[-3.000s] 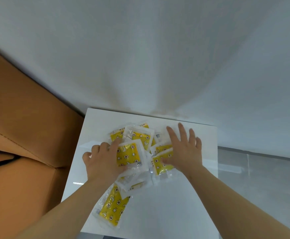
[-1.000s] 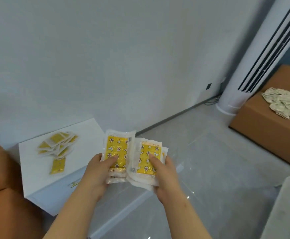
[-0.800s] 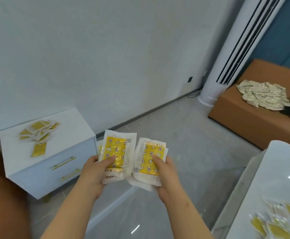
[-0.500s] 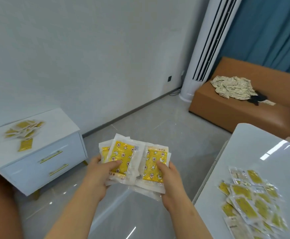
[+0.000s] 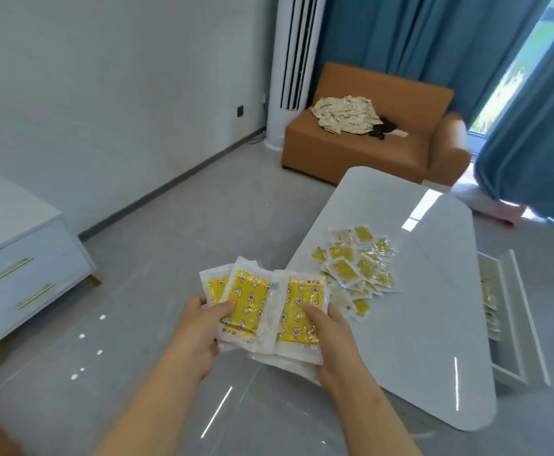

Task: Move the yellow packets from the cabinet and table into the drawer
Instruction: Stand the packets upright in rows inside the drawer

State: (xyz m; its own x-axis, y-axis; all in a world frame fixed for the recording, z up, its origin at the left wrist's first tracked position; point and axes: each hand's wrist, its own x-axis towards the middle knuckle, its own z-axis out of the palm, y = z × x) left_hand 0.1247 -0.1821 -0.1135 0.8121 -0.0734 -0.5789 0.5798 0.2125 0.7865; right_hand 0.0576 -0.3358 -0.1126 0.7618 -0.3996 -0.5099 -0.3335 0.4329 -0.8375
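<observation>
While the grey floor fills most of the view, blue curtains hang along the far right. A glossy white table stands on the right, running from near to far. Beyond its far end sits a tan sofa with crumpled clothes on the seat, and a tall white air conditioner stands just left of it against the wall. At the left edge is the white cabinet, both of its gold-handled fronts closed. On the table's right side a white drawer stands pulled out, and a few yellowish packets show inside, blurred. A loose pile of yellow packets lies on the table's left half. Near the centre, fanned packets are held above the floor, just left of the table's near edge. The left hand grasps their left side, thumb on top. The right hand grasps their right side, thumb pressed on the front packet.
</observation>
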